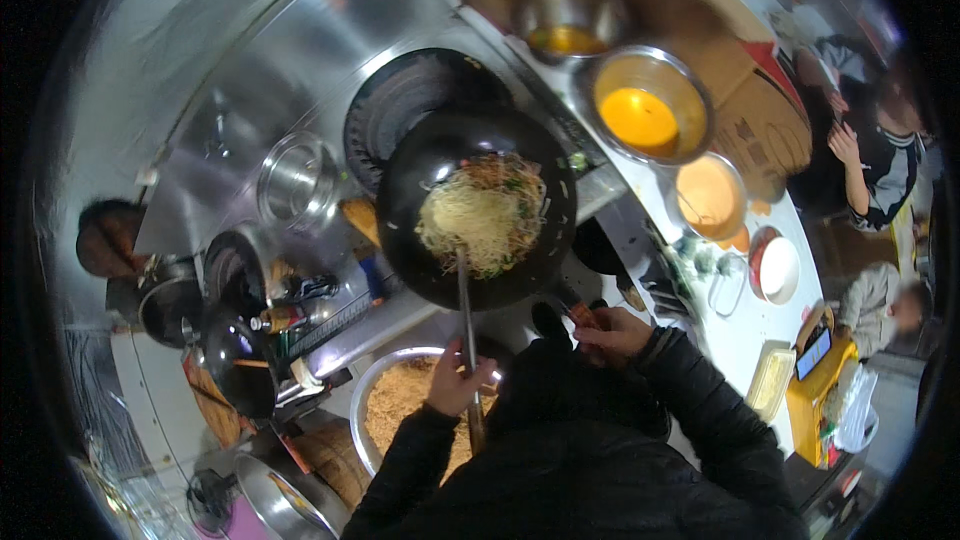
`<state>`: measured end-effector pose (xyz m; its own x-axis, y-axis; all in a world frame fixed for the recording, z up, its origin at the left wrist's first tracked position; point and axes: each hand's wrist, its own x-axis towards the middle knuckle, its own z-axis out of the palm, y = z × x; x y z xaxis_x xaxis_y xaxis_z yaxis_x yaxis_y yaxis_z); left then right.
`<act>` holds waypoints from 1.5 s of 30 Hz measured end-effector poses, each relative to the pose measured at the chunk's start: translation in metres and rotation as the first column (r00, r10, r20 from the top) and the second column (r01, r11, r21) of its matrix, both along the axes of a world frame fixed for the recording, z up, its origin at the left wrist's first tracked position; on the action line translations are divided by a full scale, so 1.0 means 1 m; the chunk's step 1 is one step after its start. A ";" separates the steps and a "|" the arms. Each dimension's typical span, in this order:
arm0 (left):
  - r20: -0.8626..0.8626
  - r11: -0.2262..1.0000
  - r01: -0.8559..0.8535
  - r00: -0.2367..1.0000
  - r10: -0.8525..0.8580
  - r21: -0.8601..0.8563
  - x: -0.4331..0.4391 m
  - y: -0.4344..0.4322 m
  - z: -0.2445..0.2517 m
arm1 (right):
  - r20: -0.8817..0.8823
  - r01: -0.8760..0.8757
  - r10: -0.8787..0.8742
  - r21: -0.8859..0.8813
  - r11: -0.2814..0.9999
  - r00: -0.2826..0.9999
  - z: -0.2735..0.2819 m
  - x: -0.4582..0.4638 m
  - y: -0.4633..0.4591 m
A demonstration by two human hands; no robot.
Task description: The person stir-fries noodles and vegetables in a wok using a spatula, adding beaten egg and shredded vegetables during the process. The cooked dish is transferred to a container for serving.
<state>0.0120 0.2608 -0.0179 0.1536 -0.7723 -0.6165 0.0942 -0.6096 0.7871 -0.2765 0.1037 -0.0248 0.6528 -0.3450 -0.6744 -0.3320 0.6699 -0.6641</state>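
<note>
A black wok (420, 262) is held up before me, its bowl overlapping the round stove burner (397, 105). In it lie thin pale noodles (465, 210) with shredded vegetables and green bits. My left hand (459, 379) is closed around the long metal handle of a ladle or spatula (465, 300); its head is hidden in the noodles. My right hand (613, 334) grips the wok's reddish-brown handle (583, 315) at the lower right of the bowl. Below my left hand stands a wide metal basin (361, 420) of brown, crumbly or noodle-like food, partly hidden by my sleeve.
Right of the stove, metal bowls hold orange liquid (637, 116) and a paler orange mix (709, 195); a white bowl (778, 270) stands further along. At left are a glass-like bowl (298, 180), a brush (367, 266), bottles (281, 319) and another wok (240, 360). Two people are at far right.
</note>
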 end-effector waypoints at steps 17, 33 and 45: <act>0.694 0.925 0.133 0.701 0.166 -0.356 0.057 -0.054 0.076 | -0.175 -0.222 0.196 -0.143 0.964 0.965 0.058 0.117 -0.095; 0.652 0.910 -0.136 0.657 0.379 -0.392 0.085 -0.221 0.011 | -0.212 -0.289 0.214 -0.443 0.849 0.953 -0.148 0.221 -0.159; 0.022 0.843 -0.519 0.850 0.527 -0.140 0.135 -0.179 0.061 | -0.130 -0.108 -0.240 -0.989 0.100 0.962 -0.045 0.329 -0.288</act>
